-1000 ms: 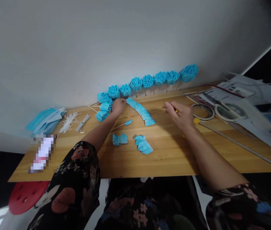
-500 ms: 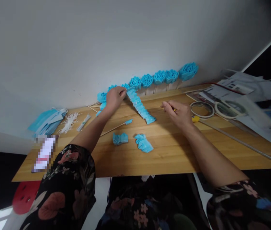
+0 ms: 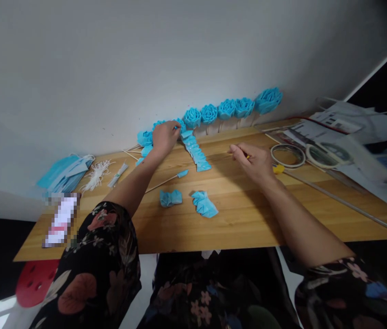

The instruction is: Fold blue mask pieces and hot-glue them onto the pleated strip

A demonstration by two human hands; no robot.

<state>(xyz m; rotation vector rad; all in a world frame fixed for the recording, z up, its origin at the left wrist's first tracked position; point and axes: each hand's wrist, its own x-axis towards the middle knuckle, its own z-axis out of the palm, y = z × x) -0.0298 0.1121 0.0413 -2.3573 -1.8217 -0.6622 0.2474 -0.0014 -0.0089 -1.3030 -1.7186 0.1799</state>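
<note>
A pleated light-blue strip (image 3: 196, 151) slants across the wooden table, looking like folded face-mask fabric. My left hand (image 3: 166, 137) is at its upper end, thumb and fingers pinched together; the fingertips look slightly apart from the strip, and what they hold is too small to tell. To the right of the strip, my right hand (image 3: 253, 160) is closed, thumb against the curled fingers. A bit of yellow shows at its fingers, but I cannot make out what it grips. Nearer me lie two crumpled blue pieces (image 3: 171, 198) and a thin stick with a blue tip (image 3: 182, 173).
Several blue fabric roses (image 3: 227, 108) on sticks lean along the wall. Face masks (image 3: 66, 172), white cords (image 3: 97, 175) and a phone (image 3: 61, 219) are at left. Tape (image 3: 287, 163), scissors (image 3: 328, 154), papers and a long thin rod (image 3: 344, 201) are at right.
The pleated strip has dropped away from my left fingertips, and its lower end has shifted left and up. My left hand has moved slightly; my right hand has barely moved.
</note>
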